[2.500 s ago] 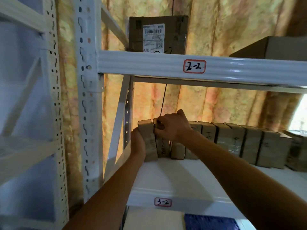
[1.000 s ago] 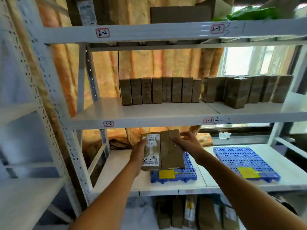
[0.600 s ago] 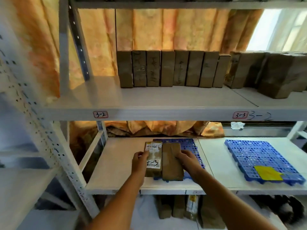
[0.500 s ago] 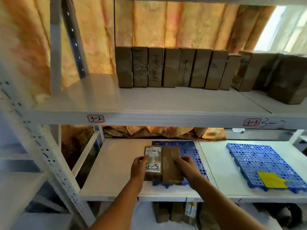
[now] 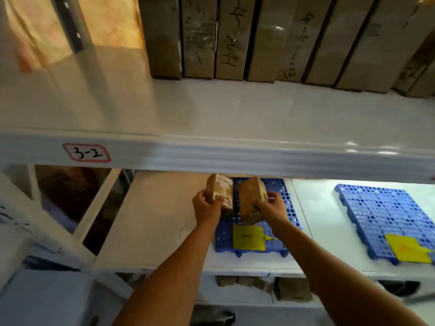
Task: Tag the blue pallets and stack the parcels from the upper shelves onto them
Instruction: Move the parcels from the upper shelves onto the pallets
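Observation:
Two brown parcels are over the left blue pallet point(image 5: 289, 208) on the lower shelf. My left hand point(image 5: 206, 205) grips the labelled parcel point(image 5: 222, 192) at the pallet's left edge. My right hand point(image 5: 269, 207) grips the plain brown parcel point(image 5: 250, 198) beside it, and a narrow gap separates the two. A yellow tag point(image 5: 247, 237) lies on this pallet's front. A second blue pallet point(image 5: 381, 212) with its own yellow tag point(image 5: 407, 248) sits to the right. Whether the parcels touch the pallet I cannot tell.
The shelf beam marked 3-2 point(image 5: 87, 152) runs across above the hands. A row of several upright brown parcels point(image 5: 230, 38) stands at the back of that upper shelf. More parcels point(image 5: 292, 291) lie on the level below. White uprights point(image 5: 21, 220) stand at the left.
The camera has closed in on the shelves. Both hands have pushed the parcels further in over the left pallet, and the two parcels, held together before, now stand slightly apart.

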Demonstrator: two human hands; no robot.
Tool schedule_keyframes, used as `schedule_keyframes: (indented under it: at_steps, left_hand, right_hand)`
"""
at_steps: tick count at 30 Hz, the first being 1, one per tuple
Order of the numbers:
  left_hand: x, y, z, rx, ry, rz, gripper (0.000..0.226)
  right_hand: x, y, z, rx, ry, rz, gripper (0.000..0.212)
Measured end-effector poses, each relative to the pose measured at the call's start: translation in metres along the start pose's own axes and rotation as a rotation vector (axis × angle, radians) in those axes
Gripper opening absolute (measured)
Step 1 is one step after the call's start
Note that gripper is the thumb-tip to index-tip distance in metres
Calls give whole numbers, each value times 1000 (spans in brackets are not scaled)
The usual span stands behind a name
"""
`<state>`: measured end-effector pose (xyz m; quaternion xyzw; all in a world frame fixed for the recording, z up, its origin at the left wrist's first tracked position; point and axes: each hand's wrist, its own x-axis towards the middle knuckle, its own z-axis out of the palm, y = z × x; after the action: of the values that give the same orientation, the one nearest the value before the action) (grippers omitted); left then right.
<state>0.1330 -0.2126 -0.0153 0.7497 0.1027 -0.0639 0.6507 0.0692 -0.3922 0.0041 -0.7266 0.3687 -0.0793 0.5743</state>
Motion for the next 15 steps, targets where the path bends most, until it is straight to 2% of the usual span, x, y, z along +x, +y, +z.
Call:
schedule_keyframes:
  at_steps: [3,6,10,15]
  left_hand:
    - [15,8,14,205,73,206,54]
    - [16,2,30,392,-7,315,56]
    - [16,-8,34,323,-85,266,51]
    - [32,-1,29,247,-91,168,50]
  right_hand:
    - [14,-8,11,-183,41,-124,64]
    - [19,-8,32,-281,-51,-226,66]
    - [16,-3,50,-171,-67,-248,67]
    - [33,-2,57,-96,23,-167,46]
